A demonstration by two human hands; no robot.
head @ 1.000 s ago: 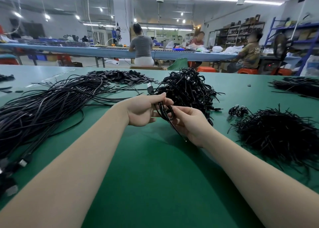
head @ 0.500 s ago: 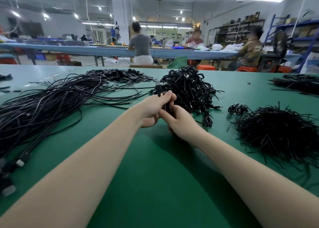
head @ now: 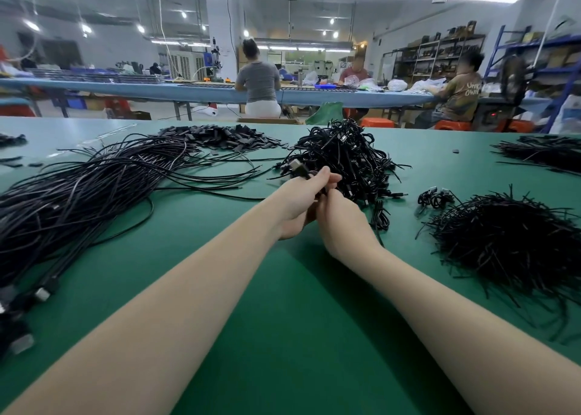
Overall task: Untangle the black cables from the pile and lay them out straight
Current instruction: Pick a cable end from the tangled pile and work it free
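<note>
The left hand [head: 300,199] has its fingers curled around a black cable [head: 301,171], and the cable's plug end sticks up past the fingertips. The right hand [head: 341,218] sits just beside it, touching it, with its fingers bent in toward the same cable, but the fingertips are hidden behind the left hand, so it is hard to tell what they hold. Both bare arms reach forward from the near edge and meet in the middle of the green table [head: 283,320]. The hands are held a little above the table, right in front of the tangled pile [head: 349,160] of black cables, which sits just past them. On the left side lies a long bunch of straight cables [head: 78,194], spread out side by side, with plug ends near the near left edge. Farther back is a flat heap of small black pieces [head: 220,138]. On the right is a bushy heap of short black ties [head: 509,241], and one small coiled cable [head: 435,197] lies between that heap and the pile. More black strands [head: 547,153] lie at the far right. Behind the table is a big workshop with bright ceiling lights, a long blue bench [head: 125,89], shelves, and people sitting on stools at work.
</note>
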